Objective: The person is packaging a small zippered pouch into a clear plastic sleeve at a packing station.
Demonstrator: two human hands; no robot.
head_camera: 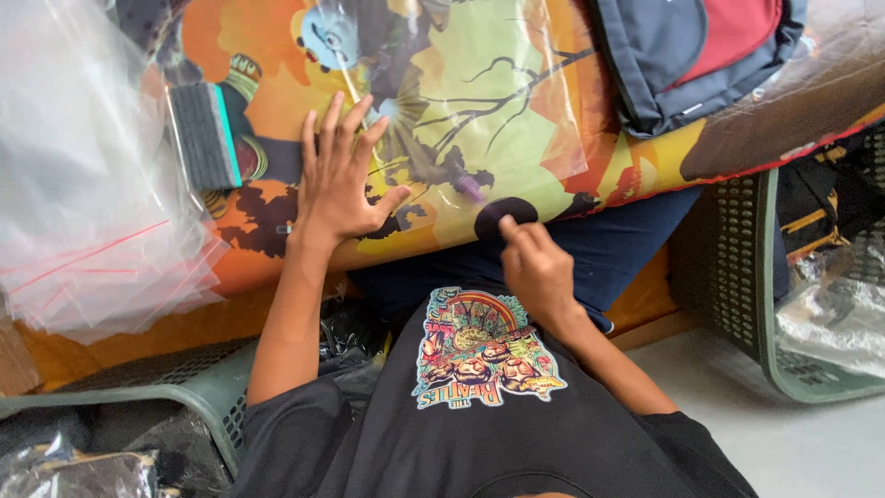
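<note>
My left hand (339,175) lies flat with fingers spread on a clear plastic bag (479,101) that rests on a table covered with a colourful orange and green cartoon cloth (267,111). My right hand (535,267) is at the table's near edge, its fingertips pinching or pressing a small dark round piece (502,214) by the bag's lower corner. A small purple item (470,189) sits just above that round piece.
A pile of clear plastic bags (83,166) with red zip lines fills the left. A grey sponge block with a teal edge (205,136) lies beside my left hand. A grey and red backpack (701,55) sits top right. Green plastic baskets stand at the right (747,267) and lower left (184,392).
</note>
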